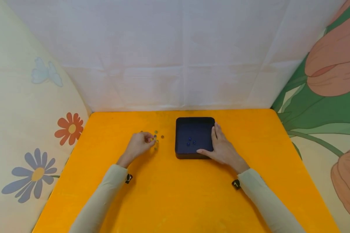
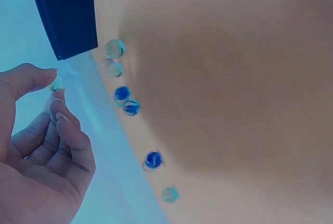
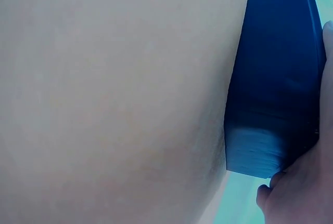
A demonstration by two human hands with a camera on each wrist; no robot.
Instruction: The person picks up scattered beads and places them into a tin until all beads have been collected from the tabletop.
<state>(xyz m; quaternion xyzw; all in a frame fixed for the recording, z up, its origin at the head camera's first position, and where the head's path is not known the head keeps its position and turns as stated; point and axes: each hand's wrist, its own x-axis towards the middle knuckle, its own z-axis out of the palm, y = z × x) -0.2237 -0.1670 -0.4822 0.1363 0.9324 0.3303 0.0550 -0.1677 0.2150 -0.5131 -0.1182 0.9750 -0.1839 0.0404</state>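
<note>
I pinch one small clear marble (image 2: 56, 84) in my left hand (image 1: 137, 144); other glass marbles (image 2: 131, 107) lie scattered nearby. Black square tray (image 1: 195, 127) sits flat, touching my right hand (image 1: 224, 150), three dark-blue marbles (image 1: 194, 142) inside.

Left hand (image 1: 138, 145) pinched, right hand (image 1: 223, 150) splayed

Looks like a makeshift filming booth tbh, can't tell if it's in a home or an office. Creased white sheet (image 1: 175, 48) across the top of the frame, butterfly-and-flower drape (image 1: 11, 113) on the left, big tulip drape (image 1: 335, 68) on the right, all boxing in a bright orange bench (image 1: 175, 200).
</note>
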